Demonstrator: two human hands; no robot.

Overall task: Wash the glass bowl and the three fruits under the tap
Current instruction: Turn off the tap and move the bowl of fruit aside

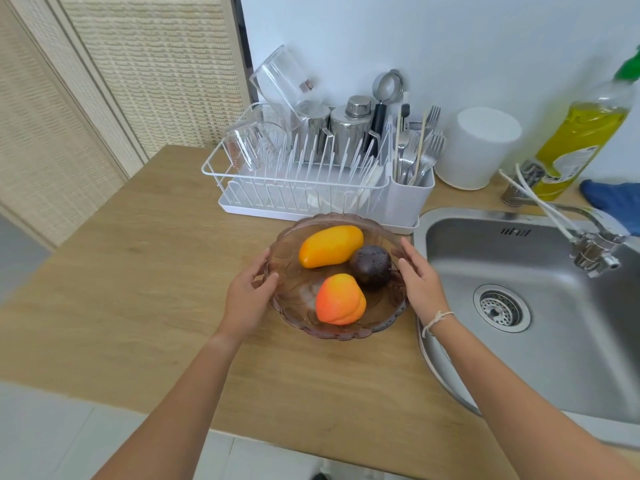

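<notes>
Bowl: glass bowl point(294, 289) sits on the counter point(138, 271), just L of the sink point(519, 306).
Grip L: left hand point(247, 299) on the near-L rim, fingers curled over the edge, holding it.
Grip R: right hand point(417, 275) on the R rim, fingers fairly straight against the wall; prob. steadying for a two-handed lift.
Between grips: mango point(330, 245), dark fruit point(370, 265), peach point(341, 299), all inside the bowl.
Beyond R grip: tap point(588, 251), no water seen.
Pose: both forearms reach fwd, wrists level.
</notes>
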